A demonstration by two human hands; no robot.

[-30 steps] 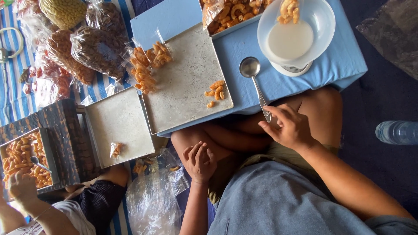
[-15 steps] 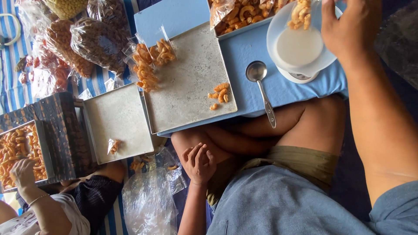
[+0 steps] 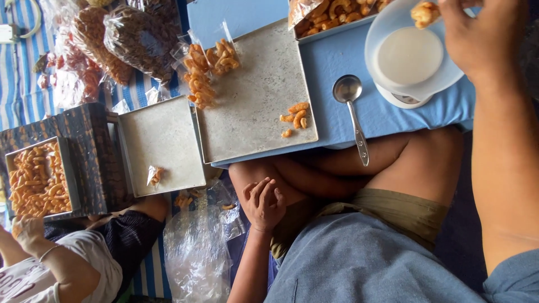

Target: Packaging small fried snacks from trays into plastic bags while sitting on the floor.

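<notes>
Right hand [image 3: 485, 33] extended forward (grip unclear); left hand [image 3: 264, 205] curled, resting.

A home snack-packing spot: metal trays [image 3: 255, 106], bagged fried snacks [image 3: 137, 39], striped floor mat [image 3: 17, 78]

- Soft, even daylight is filling the scene.
- Shadow is pooling under the blue table [image 3: 359, 120].
- The right hand [image 3: 483, 33] is blurring slightly.

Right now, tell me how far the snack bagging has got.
Done: a few filled small bags lie at the metal tray's corner. In hand: the right hand is at the white bowl, which holds only a few snacks; the left hand rests on the lap. Left: the tin looks full, and loose pieces lie on the tray.
</notes>
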